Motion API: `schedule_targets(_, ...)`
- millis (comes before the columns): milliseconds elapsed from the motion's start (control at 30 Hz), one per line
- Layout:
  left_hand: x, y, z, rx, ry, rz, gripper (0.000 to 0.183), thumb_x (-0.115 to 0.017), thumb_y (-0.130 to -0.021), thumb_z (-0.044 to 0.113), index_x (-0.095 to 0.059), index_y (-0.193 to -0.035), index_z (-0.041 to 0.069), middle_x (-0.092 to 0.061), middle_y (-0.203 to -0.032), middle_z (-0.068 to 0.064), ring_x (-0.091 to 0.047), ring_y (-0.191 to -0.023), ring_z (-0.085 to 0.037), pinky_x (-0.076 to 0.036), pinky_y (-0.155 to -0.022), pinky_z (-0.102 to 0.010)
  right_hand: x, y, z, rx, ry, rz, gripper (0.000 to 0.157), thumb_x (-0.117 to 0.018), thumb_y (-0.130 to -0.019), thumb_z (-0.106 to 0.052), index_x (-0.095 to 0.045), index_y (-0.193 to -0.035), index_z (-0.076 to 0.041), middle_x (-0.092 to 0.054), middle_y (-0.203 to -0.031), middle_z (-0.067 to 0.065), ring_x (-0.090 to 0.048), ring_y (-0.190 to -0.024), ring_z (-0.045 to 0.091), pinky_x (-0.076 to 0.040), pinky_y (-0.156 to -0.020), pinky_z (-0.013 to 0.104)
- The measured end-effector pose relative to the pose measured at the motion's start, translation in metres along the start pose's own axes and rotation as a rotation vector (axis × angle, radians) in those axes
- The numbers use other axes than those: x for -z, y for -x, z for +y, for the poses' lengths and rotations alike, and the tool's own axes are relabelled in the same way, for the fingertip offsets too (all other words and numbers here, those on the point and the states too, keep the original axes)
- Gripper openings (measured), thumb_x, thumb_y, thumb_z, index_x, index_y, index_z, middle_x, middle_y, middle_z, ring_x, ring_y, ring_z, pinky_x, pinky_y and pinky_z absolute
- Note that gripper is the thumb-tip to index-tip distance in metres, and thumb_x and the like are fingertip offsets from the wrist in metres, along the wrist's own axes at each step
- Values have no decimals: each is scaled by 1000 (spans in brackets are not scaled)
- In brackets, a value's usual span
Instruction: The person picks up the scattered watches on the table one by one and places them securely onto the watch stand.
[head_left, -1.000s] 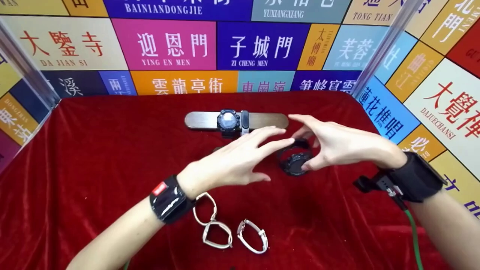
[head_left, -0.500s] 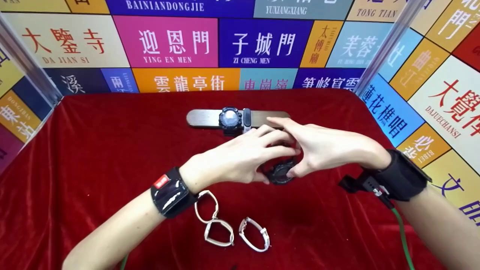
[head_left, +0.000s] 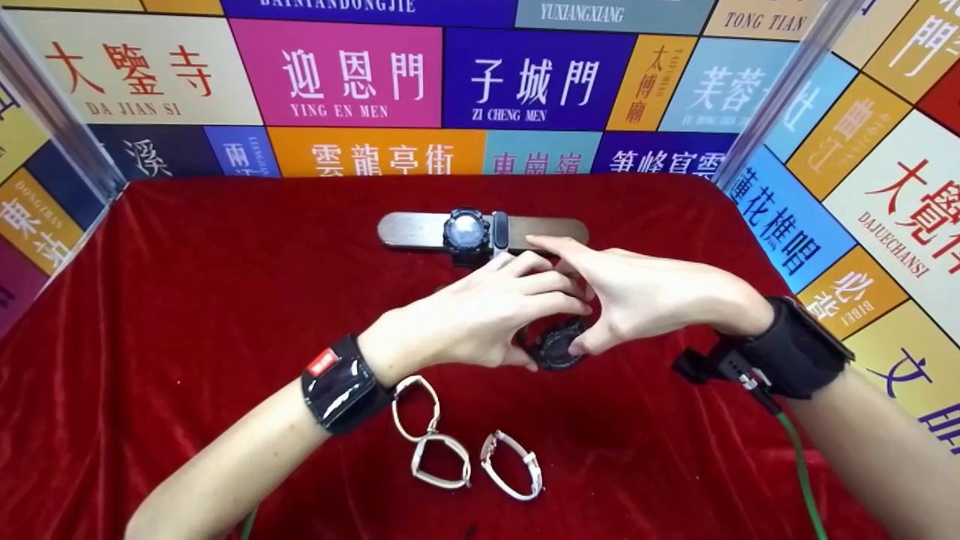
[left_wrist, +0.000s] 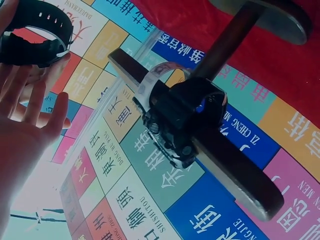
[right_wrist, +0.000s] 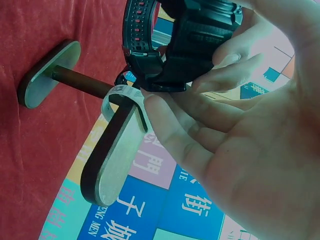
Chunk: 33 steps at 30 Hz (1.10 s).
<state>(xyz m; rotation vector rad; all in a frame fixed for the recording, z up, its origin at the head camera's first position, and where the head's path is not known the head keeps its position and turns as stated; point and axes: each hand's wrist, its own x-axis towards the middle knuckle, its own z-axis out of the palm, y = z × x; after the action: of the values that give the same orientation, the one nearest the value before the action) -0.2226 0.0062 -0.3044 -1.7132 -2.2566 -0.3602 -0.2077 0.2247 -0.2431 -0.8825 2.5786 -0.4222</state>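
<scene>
Both hands hold a black sports watch, its strap closed in a loop, above the red cloth. My left hand grips its left side with curled fingers and thumb. My right hand pinches it from the right, thumb on the round face and index finger reaching forward. Up close, the right wrist view shows the watch's black case against the fingers. Just beyond stands a T-shaped metal watch stand, bearing another black watch and a slim dark-faced band with a pale strap.
On the red cloth nearer the body lie two cream strap loops touching each other, a rear one and a front one. A white-strapped watch lies to their right. Printed panels enclose the back and sides.
My right hand has brought the watch left and slightly nearer the body. My left fingers, spread before, have curled onto it. During the last half second little has moved.
</scene>
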Motion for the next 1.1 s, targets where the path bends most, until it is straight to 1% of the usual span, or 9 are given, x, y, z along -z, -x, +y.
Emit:
schedule_targets(133, -2, 2, -2, 1, -13, 23, 68, -85, -77, 39, -59, -137, 22, -62, -137, 4, -49, -130, -23, -44, -108, -42, 0, -3, 3, 4, -14, 2, 108, -82, -80, -29, -12, -161, -15, -64, -127, 2, -64, -95, 12, -53, -85, 34)
schedule_targets(233, -2, 4, -5, 9, 2, 62, 65, -83, -79, 40, -59, -136, 20, -62, -137, 3, -50, -129, -21, -44, -107, -41, 2, -2, 7, 22, -42, 43, 109, -83, -80, -35, -13, -161, -16, -60, -136, 3, -63, -110, 15, -53, -94, 38)
schedule_targets(367, -1, 7, -11, 24, 73, 159, 65, -84, -80, 39, -59, -135, 15, -62, -136, -2, -50, -130, -21, -41, -112, -42, 6, 6, 9, 60, -105, 162, 110, -86, -78, -39, -15, -161, -23, -52, -148, 2, -57, -126, 19, -50, -105, 40)
schedule_targets(467, 1, 9, -16, 47, 138, 259, 67, -85, -79, 38, -59, -134, 11, -62, -135, -5, -51, -130, -22, -38, -116, -41, 7, 13, 9, 130, -132, 292, 109, -88, -77, -33, -19, -160, -26, -46, -154, 1, -55, -130, 20, -47, -108, 31)
schedule_targets(600, 6, 11, -20, 93, 186, 380, 71, -86, -78, 41, -58, -134, 8, -61, -135, -8, -52, -128, -21, -39, -115, -36, 1, 19, 9, 258, -90, 489, 109, -92, -72, -25, -27, -159, -21, -43, -156, 2, -49, -136, 16, -42, -109, 16)
schedule_targets(767, 6, 15, -22, 125, 212, 469, 75, -85, -77, 44, -57, -135, 6, -59, -135, -9, -52, -127, -21, -42, -110, -33, -15, 16, 12, 402, -17, 674, 107, -95, -66, -21, -37, -154, -7, -45, -152, 10, -45, -137, 14, -42, -110, 16)
schedule_targets(867, 4, 17, -23, 119, 221, 504, 76, -85, -76, 44, -56, -134, 5, -59, -134, -10, -52, -126, -21, -43, -108, -32, -25, 11, 16, 490, -16, 742, 99, -92, -71, -30, -40, -149, 1, -46, -149, 18, -44, -139, 17, -41, -110, 18)
schedule_targets(967, 1, 19, -23, 117, 225, 527, 77, -86, -75, 45, -57, -133, 4, -60, -134, -11, -53, -126, -21, -42, -108, -33, -37, 5, 20, 542, -16, 796, 90, -85, -78, -36, -43, -146, 6, -47, -146, 23, -44, -138, 18, -41, -111, 19)
schedule_targets(1100, -3, 20, -23, 123, 237, 535, 80, -87, -72, 45, -57, -133, 3, -60, -133, -12, -54, -126, -22, -41, -111, -33, -51, -3, 20, 560, -24, 839, 87, -90, -73, -17, -45, -143, 8, -49, -143, 26, -45, -139, 20, -39, -116, 25)
